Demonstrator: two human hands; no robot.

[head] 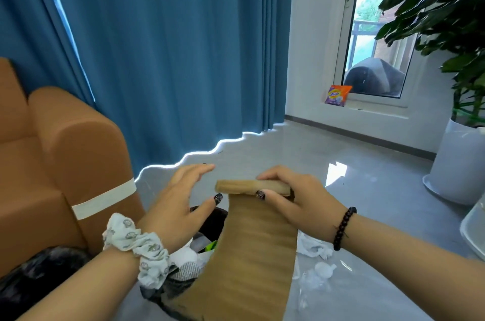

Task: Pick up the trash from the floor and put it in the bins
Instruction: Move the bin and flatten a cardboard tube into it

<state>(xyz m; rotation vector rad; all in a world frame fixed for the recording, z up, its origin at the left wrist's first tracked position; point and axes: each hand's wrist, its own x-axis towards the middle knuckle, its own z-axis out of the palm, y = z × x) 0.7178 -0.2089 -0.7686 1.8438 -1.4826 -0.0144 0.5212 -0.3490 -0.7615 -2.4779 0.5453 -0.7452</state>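
head view: right hand (299, 205) pinches folded cardboard strip (258, 247) above lined bin (210, 218)
left hand (181, 202): spread, empty
next: likely push cardboard in

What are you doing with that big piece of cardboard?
A person is tidying up trash. Their right hand grips the folded top edge of a long cardboard sheet, which stands over a bin lined with a black bag. The left hand is open beside the cardboard and not holding anything. The bin already has white and green scraps in it. Some crumpled white paper still lies on the grey floor to the right.
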